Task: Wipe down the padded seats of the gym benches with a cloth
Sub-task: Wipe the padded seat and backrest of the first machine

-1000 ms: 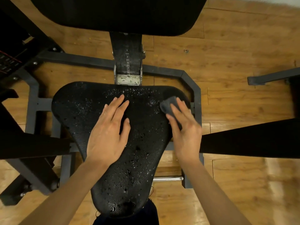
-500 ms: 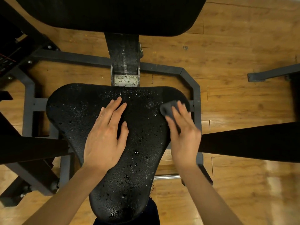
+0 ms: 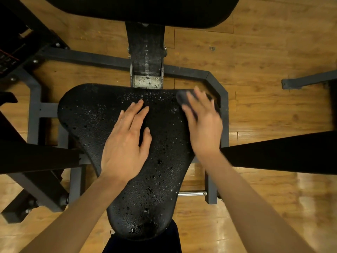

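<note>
Left hand [image 3: 125, 143] lies flat on the middle of the padded seat [image 3: 94, 114], fingers straight and together, holding nothing, and that looks like a brace, weight on the pad so it stays put under the rubbing. Over at the far right corner of the seat, the right hand [image 3: 204, 123] presses a dark grey cloth [image 3: 182, 97] onto the vinyl, fingers laid long over it rather than curled round it; most of the cloth hides under the palm, only its rounded front edge peeking out past the fingertips. The hand is blurred, so it is sweeping. Droplets bead all over the black seat, thick near the back edge by the metal adjustment post [image 3: 145, 57] and down the narrow front end, so I judge the wiping barely begun: the wet is there to be taken up. The corner by the grey steel frame [image 3: 224, 106] is a sensible place to start, working inward. Above, the backrest pad [image 3: 142, 10] waits, and wooden floor [image 3: 264, 52] shows all round.
</note>
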`<state>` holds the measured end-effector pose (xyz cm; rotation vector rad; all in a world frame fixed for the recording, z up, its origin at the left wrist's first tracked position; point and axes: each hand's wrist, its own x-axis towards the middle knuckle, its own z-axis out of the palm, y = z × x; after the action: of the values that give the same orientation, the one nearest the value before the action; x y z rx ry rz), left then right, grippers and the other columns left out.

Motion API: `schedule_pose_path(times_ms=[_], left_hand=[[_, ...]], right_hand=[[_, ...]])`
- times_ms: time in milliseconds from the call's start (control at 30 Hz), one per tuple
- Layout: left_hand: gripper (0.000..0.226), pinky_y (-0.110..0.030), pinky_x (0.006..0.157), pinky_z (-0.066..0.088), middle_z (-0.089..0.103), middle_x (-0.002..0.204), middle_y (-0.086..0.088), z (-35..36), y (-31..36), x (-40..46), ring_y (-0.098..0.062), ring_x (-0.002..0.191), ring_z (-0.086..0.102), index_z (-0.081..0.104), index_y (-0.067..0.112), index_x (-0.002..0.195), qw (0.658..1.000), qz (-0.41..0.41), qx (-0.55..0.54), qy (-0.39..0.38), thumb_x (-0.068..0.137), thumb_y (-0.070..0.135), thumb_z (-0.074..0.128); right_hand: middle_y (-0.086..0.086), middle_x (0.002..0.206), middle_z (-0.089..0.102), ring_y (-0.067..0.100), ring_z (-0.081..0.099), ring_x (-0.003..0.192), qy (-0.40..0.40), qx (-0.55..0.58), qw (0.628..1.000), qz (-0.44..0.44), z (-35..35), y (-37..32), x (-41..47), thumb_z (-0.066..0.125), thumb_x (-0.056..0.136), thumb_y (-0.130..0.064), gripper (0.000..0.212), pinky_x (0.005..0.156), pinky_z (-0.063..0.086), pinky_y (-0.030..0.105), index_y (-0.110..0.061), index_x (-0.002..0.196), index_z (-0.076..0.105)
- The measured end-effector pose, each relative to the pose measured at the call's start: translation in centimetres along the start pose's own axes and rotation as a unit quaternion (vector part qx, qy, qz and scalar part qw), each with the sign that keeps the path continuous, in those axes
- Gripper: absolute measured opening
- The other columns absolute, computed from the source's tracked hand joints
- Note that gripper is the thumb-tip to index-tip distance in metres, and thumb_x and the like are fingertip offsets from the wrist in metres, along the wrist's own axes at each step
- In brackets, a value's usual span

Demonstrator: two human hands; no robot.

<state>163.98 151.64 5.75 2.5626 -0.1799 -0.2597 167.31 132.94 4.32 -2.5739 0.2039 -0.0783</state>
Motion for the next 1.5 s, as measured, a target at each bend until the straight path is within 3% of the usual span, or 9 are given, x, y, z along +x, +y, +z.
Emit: schedule_pose_path(times_ms=[133, 333, 533, 733, 933, 1167, 1233, 1367, 1500], left_hand=[[0.048, -0.033, 0.125, 0.014, 0.032, 0.161, 0.000, 0.1, 0.0, 0.0, -0.012, 0.150, 0.024, 0.042, 0.010, 0.150, 1.000, 0.004, 0.005, 0.002, 0.104, 0.024, 0.041], [0.048, -0.035, 0.125, 0.017, 0.031, 0.161, -0.001, 0.1, 0.0, -0.1, -0.015, 0.150, 0.025, 0.043, 0.008, 0.149, 1.000, 0.007, 0.004, 0.005, 0.103, 0.023, 0.043], [0.048, -0.032, 0.125, 0.014, 0.031, 0.161, -0.001, -0.1, 0.0, 0.0, -0.014, 0.151, 0.024, 0.042, 0.009, 0.149, 1.000, 0.007, 0.007, 0.006, 0.103, 0.023, 0.042], [0.049, -0.030, 0.125, 0.011, 0.031, 0.161, -0.002, 0.0, 0.0, 0.0, -0.015, 0.150, 0.025, 0.042, 0.008, 0.149, 1.000, 0.013, 0.003, 0.009, 0.103, 0.024, 0.041], [0.049, -0.029, 0.125, 0.002, 0.032, 0.160, -0.004, -0.6, -0.2, 0.0, -0.016, 0.151, 0.023, 0.043, 0.008, 0.149, 1.000, 0.015, -0.024, 0.000, 0.100, 0.020, 0.043], [0.052, -0.026, 0.124, -0.003, 0.025, 0.163, -0.004, -2.5, -2.2, -3.2, -0.017, 0.153, 0.016, 0.038, 0.011, 0.151, 0.996, -0.049, -0.062, 0.051, 0.100, 0.018, 0.046], [0.053, -0.024, 0.123, -0.005, 0.022, 0.164, -0.005, -2.5, -2.5, -4.3, -0.017, 0.154, 0.012, 0.037, 0.011, 0.152, 0.994, -0.066, -0.067, 0.060, 0.100, 0.021, 0.044], [0.051, -0.023, 0.123, -0.008, 0.023, 0.164, -0.007, -1.8, -2.6, -4.8, -0.018, 0.154, 0.010, 0.038, 0.009, 0.150, 0.993, -0.067, -0.070, 0.071, 0.101, 0.022, 0.042], [0.050, -0.025, 0.124, -0.008, 0.025, 0.163, -0.007, -1.5, -2.7, -4.8, -0.019, 0.154, 0.011, 0.039, 0.008, 0.149, 0.991, -0.069, -0.079, 0.079, 0.101, 0.021, 0.043]], right_hand=[[0.004, 0.148, 0.048, 0.024, 0.044, 0.137, -0.025, -0.030, 0.997, 0.062, 1.8, -1.1, 5.2, 0.053, 0.101, -0.023, 0.035, 0.119, 0.025, 0.041, -0.019, 0.135, 0.058], [0.006, 0.148, 0.046, 0.025, 0.039, 0.141, -0.024, 0.026, 0.999, -0.025, -0.7, -1.6, -5.5, 0.062, 0.095, -0.014, 0.039, 0.118, 0.029, 0.044, -0.011, 0.134, 0.057], [0.005, 0.150, 0.045, 0.027, 0.034, 0.143, -0.039, -0.014, 0.999, 0.035, 2.3, -2.5, 4.2, 0.054, 0.100, -0.028, 0.038, 0.122, 0.017, 0.043, -0.018, 0.137, 0.056], [0.008, 0.147, 0.047, 0.027, 0.039, 0.140, -0.042, 0.017, 0.998, -0.049, -0.3, -3.2, -6.3, 0.062, 0.094, -0.016, 0.040, 0.117, 0.028, 0.044, -0.009, 0.133, 0.058], [0.003, 0.152, 0.043, 0.024, 0.029, 0.146, -0.055, -0.031, 0.998, 0.020, 3.2, -4.6, 3.6, 0.049, 0.103, -0.027, 0.041, 0.122, 0.015, 0.039, -0.021, 0.143, 0.049], [0.005, 0.150, 0.044, 0.025, 0.035, 0.143, -0.064, 0.013, 0.996, -0.065, 0.4, -5.0, -7.0, 0.061, 0.095, -0.014, 0.042, 0.118, 0.028, 0.042, -0.013, 0.136, 0.055], [0.005, 0.150, 0.044, 0.023, 0.036, 0.142, -0.068, 0.001, 0.995, -0.068, 1.0, -5.2, -4.8, 0.059, 0.096, -0.016, 0.041, 0.118, 0.026, 0.039, -0.013, 0.136, 0.054], [0.002, 0.152, 0.043, 0.021, 0.032, 0.144, -0.057, -0.033, 0.998, 0.017, 4.0, -6.9, 3.5, 0.051, 0.102, -0.023, 0.038, 0.118, 0.025, 0.037, -0.016, 0.140, 0.052], [0.006, 0.151, 0.043, 0.025, 0.034, 0.143, -0.058, -0.001, 0.997, -0.045, 3.1, -7.1, -1.9, 0.057, 0.098, -0.016, 0.040, 0.119, 0.027, 0.041, -0.012, 0.138, 0.053]])
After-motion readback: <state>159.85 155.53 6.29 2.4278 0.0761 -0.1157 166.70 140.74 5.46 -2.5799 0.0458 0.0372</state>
